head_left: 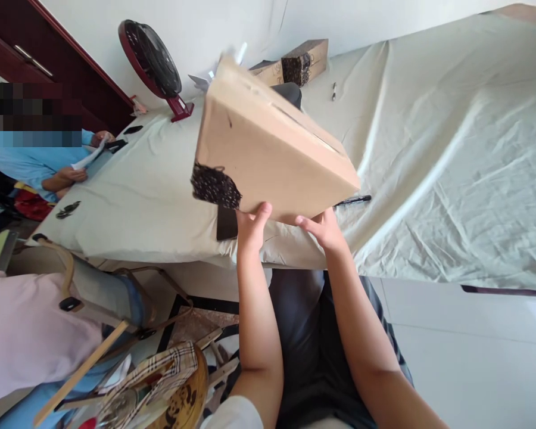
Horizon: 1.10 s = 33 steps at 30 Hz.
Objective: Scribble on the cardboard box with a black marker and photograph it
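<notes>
Tan cardboard box (272, 155) with a black-patched corner tilts above the cream-draped worktop (161, 196) near its front edge, my left hand (251, 229) and right hand (324, 229) clasping its lower side, fingers mostly hidden.

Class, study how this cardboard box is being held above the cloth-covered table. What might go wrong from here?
The left hand and right hand hold the cardboard box near its lower edge, so it might tip.

If lowered carelessly, it could land on the dark pen-like item or the dark flat object, partly hidden by it.
</notes>
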Each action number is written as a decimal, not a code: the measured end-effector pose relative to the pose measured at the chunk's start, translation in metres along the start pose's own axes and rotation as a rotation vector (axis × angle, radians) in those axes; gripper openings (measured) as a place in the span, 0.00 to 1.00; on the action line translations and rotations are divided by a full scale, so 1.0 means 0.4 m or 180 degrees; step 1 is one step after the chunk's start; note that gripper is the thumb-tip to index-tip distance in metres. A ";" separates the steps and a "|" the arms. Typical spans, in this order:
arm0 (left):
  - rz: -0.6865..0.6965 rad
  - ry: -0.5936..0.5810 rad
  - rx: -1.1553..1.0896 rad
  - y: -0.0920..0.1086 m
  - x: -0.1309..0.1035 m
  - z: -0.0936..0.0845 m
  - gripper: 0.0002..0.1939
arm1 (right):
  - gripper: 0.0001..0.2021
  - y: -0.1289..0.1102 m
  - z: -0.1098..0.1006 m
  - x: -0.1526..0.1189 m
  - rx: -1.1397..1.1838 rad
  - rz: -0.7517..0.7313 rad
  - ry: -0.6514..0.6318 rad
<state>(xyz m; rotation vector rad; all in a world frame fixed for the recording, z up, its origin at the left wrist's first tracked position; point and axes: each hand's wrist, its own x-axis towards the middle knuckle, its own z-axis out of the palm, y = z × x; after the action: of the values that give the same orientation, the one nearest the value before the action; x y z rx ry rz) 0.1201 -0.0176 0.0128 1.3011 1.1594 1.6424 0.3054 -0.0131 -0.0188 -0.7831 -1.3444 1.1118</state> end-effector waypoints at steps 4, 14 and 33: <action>-0.0233 -0.0642 0.0071 0.043 -0.012 0.009 0.47 | 0.60 0.015 -0.002 -0.001 0.0285 0.0042 0.0220; -0.0263 -0.0891 0.0406 0.011 -0.014 0.005 0.40 | 0.54 0.025 -0.067 -0.006 0.0052 -0.0060 0.0262; -0.0002 -0.0795 0.0756 0.053 -0.025 -0.086 0.53 | 0.54 -0.030 -0.092 -0.001 0.0553 -0.0073 0.1199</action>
<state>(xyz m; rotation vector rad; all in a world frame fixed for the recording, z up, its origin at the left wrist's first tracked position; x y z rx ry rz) 0.0886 -0.0410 0.0269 1.6033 1.2254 1.3247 0.3434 -0.0117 -0.0119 -0.7998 -0.9270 0.9893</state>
